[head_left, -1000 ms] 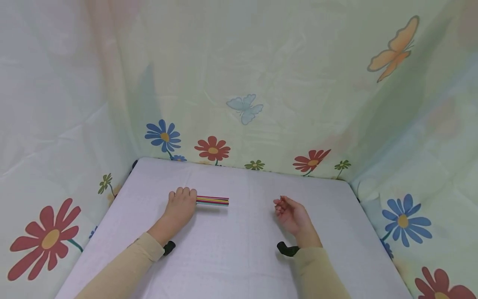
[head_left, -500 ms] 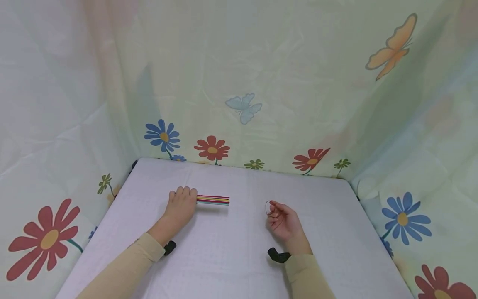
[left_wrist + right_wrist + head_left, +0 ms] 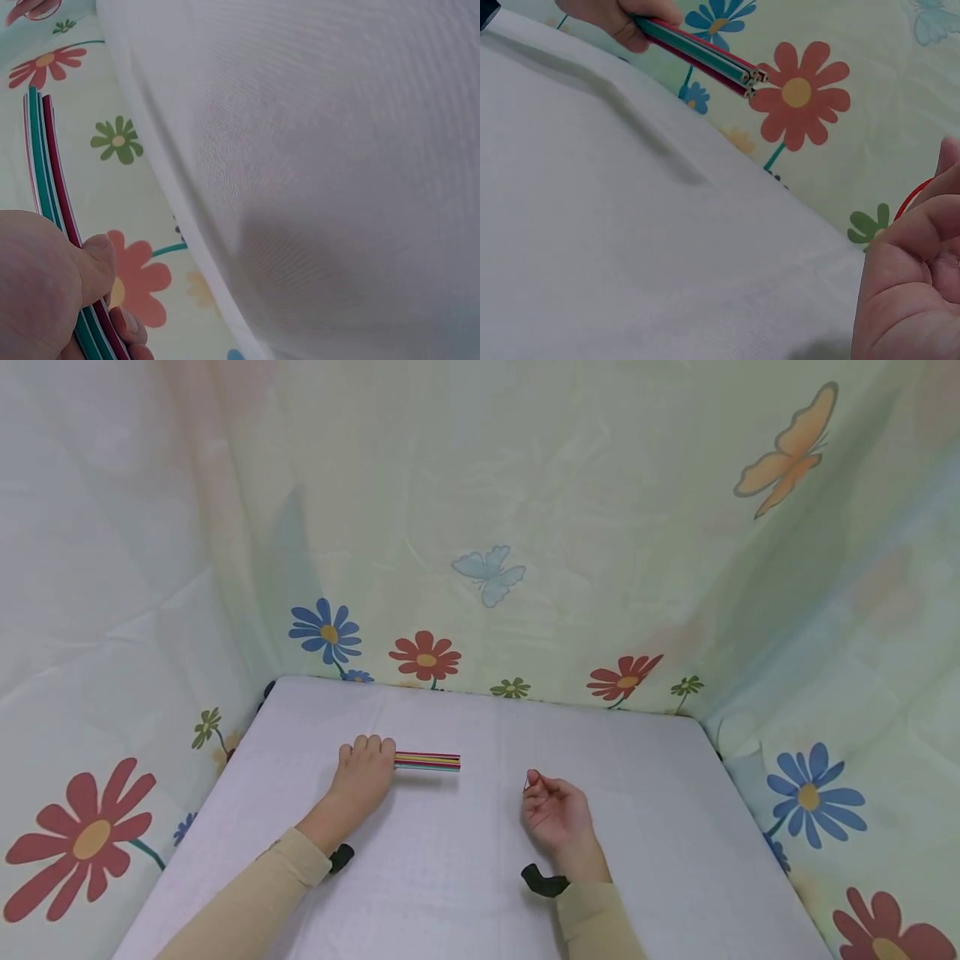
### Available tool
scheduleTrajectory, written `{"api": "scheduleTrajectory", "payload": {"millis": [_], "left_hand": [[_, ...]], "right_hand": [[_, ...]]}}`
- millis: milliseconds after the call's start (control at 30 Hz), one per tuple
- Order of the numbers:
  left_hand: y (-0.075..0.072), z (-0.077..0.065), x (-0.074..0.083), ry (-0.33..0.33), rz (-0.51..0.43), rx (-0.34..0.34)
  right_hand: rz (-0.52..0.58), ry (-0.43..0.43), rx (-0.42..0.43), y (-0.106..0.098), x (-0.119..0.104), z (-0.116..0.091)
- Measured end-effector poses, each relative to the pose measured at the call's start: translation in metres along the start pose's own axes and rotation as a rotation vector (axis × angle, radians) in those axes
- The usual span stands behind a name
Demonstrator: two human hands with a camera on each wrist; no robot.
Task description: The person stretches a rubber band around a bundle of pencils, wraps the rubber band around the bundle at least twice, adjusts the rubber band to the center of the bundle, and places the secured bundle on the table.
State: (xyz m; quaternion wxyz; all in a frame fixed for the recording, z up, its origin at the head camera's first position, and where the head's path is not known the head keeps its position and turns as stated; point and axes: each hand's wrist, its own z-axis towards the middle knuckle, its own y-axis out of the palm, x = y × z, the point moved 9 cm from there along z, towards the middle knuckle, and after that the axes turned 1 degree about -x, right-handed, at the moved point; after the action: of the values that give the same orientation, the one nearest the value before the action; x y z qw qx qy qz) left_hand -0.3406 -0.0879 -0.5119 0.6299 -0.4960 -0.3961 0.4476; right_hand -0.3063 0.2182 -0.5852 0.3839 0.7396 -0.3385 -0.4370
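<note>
My left hand (image 3: pixel 365 781) grips a bundle of striped pencils (image 3: pixel 427 762) in teal, red and yellow, held level above the table. In the left wrist view the thumb lies across the pencils (image 3: pixel 43 176). Their blunt ends (image 3: pixel 751 81) point toward the right hand in the right wrist view, with pale wood showing. My right hand (image 3: pixel 558 817), palm up and fingers curled, pinches a thin red rubber band (image 3: pixel 910 198). A gap separates the band from the pencil ends. Part of the band is hidden behind the fingers.
A white cloth covers the table (image 3: pixel 480 860). Behind and beside it hangs a curtain (image 3: pixel 600 527) printed with flowers and butterflies. A black wrist strap piece (image 3: pixel 543 881) sticks out beneath the right sleeve, and another (image 3: pixel 342 858) by the left.
My right hand has moved left and slightly toward me, closer to the pencils, carrying the rubber band. The left hand and its pencils have stayed in place.
</note>
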Motion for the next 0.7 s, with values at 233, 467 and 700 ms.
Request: {"api": "scheduleTrajectory", "payload": {"millis": [233,467,700], "left_hand": [[0.005,0.001,0.0,0.014,-0.001,0.004],[0.002,0.0,-0.001,0.01,0.002,0.013],[0.003,0.001,-0.003,0.004,0.006,0.011]], "right_hand": [[0.104,-0.008,-0.226,0.022,0.015,-0.002],[0.096,-0.07,-0.262,0.038,0.019,-0.004],[-0.011,-0.064,-0.248,0.045,0.023,-0.004]]}}
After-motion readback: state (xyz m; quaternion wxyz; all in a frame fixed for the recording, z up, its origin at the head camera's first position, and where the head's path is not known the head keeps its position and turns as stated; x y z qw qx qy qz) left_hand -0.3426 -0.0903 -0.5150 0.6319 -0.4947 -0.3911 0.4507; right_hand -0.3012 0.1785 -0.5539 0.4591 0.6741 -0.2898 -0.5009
